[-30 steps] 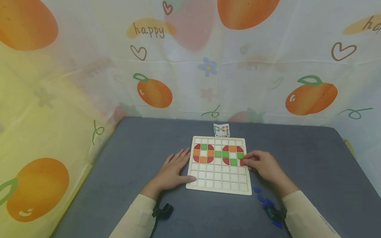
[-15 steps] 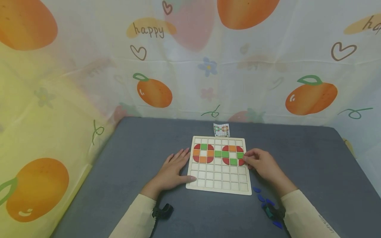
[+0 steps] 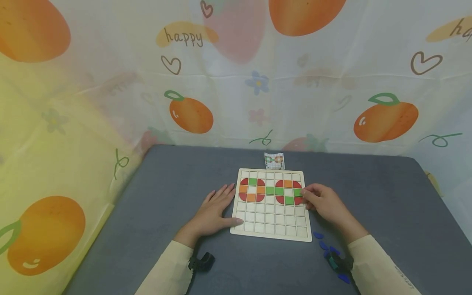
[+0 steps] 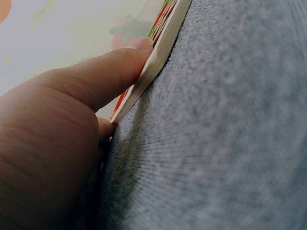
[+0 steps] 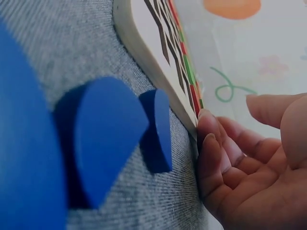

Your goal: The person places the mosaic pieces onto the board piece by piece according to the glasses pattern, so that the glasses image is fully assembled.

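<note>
A square wooden grid board (image 3: 271,237) lies on the table, with red, orange and green tiles forming two ring shapes joined by a green tile. My left hand (image 3: 214,211) lies flat along the board's left side, its thumb resting on the near left corner. At the right edge, beside the red corner tile (image 3: 298,201), is my right hand (image 3: 326,203). In the right wrist view the thumb (image 5: 268,108) stands apart from the bent fingers (image 5: 211,153), whose tips are right at the board's edge; no piece shows between them.
Several blue curved pieces (image 3: 323,245) lie near the board's lower right corner, partly under the right wrist camera (image 3: 343,262). A small printed pattern card (image 3: 274,161) is behind the board. A fruit-print cloth (image 3: 228,106) hangs behind the grey table (image 3: 184,164).
The red corner tile has moved from slightly askew to sitting in its cell at the right ring's lower right. My right fingers have shifted slightly up from it. The left hand stays still.
</note>
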The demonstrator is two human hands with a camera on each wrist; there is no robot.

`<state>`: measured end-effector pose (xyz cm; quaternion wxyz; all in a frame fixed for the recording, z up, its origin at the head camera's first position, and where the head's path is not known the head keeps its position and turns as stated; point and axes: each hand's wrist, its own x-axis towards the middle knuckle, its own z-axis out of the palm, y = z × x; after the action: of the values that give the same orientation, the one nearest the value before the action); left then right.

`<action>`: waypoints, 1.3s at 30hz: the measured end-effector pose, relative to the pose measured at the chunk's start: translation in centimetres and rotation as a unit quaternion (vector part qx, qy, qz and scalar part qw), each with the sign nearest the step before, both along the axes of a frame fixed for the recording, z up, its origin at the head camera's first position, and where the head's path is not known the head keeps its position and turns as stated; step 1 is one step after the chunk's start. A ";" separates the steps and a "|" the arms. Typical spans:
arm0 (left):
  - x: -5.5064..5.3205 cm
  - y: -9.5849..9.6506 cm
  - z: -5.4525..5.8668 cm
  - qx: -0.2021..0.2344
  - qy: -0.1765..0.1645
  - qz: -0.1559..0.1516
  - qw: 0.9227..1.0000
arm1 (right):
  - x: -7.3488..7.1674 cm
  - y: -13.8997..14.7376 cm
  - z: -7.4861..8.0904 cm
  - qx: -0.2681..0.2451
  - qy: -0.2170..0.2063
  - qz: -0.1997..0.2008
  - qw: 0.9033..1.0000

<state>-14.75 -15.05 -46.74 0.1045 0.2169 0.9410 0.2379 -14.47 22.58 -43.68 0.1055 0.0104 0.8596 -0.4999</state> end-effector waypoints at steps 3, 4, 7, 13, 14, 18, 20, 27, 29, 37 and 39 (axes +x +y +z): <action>0.0 0.0 -0.1 -0.001 0.001 0.000 1.000 | 0.1 0.1 -0.1 -0.007 0.001 0.004 1.000; 0.0 0.0 -0.1 0.000 0.001 0.000 1.000 | 0.1 0.1 -0.2 -0.013 0.002 0.006 1.000; 0.0 0.0 -0.1 -0.001 -0.001 0.000 1.000 | 0.4 0.4 -0.3 -0.032 0.008 0.012 0.999; 0.0 0.0 -0.2 -0.001 -0.004 0.002 1.000 | 1.3 1.3 -0.1 -0.048 0.016 0.013 0.999; 0.0 0.0 -0.2 0.000 -0.004 0.003 1.000 | 1.4 1.5 -0.1 -0.051 0.018 0.012 0.998; 0.1 -0.1 -0.3 0.001 -0.003 0.003 1.000 | 2.2 2.2 0.2 -0.079 0.029 0.018 0.996; 0.1 -0.1 -0.4 0.000 -0.001 0.003 1.000 | 2.5 2.7 0.3 -0.102 0.042 0.026 0.994; 0.0 0.0 -0.3 0.001 -0.002 0.003 1.000 | 4.0 4.2 -0.1 -0.150 0.064 0.057 0.985; 0.0 0.0 -0.4 -0.002 0.000 0.003 1.000 | 4.4 4.7 -0.4 -0.160 0.067 0.064 0.983; -0.1 -0.1 -0.4 -0.003 0.000 0.001 1.000 | 5.5 5.5 -1.2 -0.159 0.073 0.065 0.983; -0.1 -0.1 -0.4 -0.001 0.000 0.002 1.000 | 5.7 5.5 -1.3 -0.142 0.068 0.060 0.986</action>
<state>-14.83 -15.15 -47.09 0.1041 0.2152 0.9417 0.2368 -8.80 28.08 -45.01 0.0766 -0.0902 0.7841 -0.6093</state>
